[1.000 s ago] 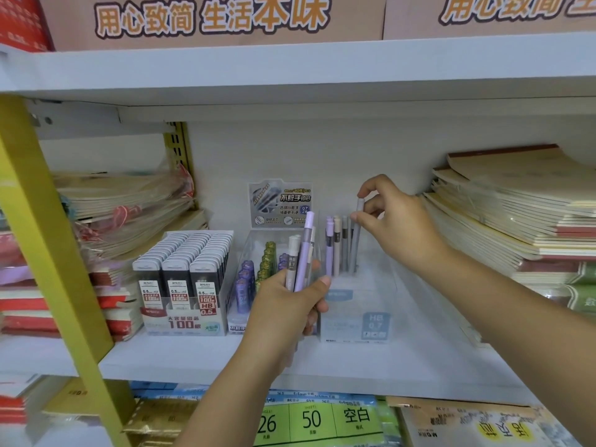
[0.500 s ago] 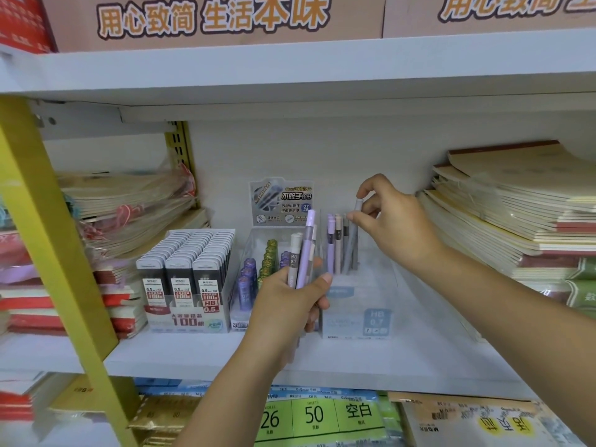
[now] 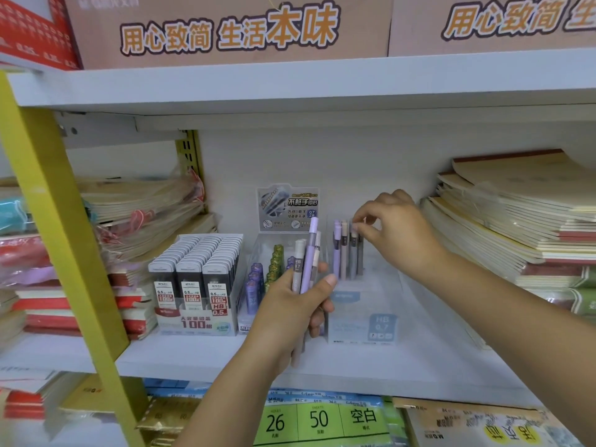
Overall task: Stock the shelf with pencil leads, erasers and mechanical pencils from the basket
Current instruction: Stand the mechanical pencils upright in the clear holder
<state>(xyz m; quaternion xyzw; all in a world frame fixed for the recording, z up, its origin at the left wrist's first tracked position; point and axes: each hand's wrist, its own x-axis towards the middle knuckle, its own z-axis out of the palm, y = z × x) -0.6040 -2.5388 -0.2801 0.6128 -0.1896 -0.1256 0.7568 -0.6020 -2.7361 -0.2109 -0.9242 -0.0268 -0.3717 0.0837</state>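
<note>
The right hand [image 3: 398,232] reaches into the clear display box [image 3: 364,317] that stands on the white shelf [image 3: 200,356]. Its thumb and forefinger are pinched on the top end of a grey mechanical pencil [image 3: 354,250], which stands upright at the back of the box beside three others, one lilac and the rest beige and grey. The long axis of this pencil is vertical, and the hand is directly above it, so the coming move probably turns on this: the pencil must go straight down to sit at the same height as its neighbours, and then the fingers can open.

The left hand [image 3: 296,311] is lower and nearer to the person, in front of the box. It is closed around a small bundle of pencils [image 3: 306,259], also held upright, with the lilac one standing highest. These are the next stock, and they lie to the left of and below the right hand, so the right hand is the nearer one to the row in the box and also to the bundle.

To the left on the shelf stand the black lead cases [image 3: 196,279] and the tray of purple and green lead tubes [image 3: 264,275], already filled. No basket and no erasers are visible.

Compared with one second before, the grey pencil is lower: then its top stood clearly above the others, now it is almost level with them. The right hand has come down with it. The left hand and its bundle have hardly changed.
</note>
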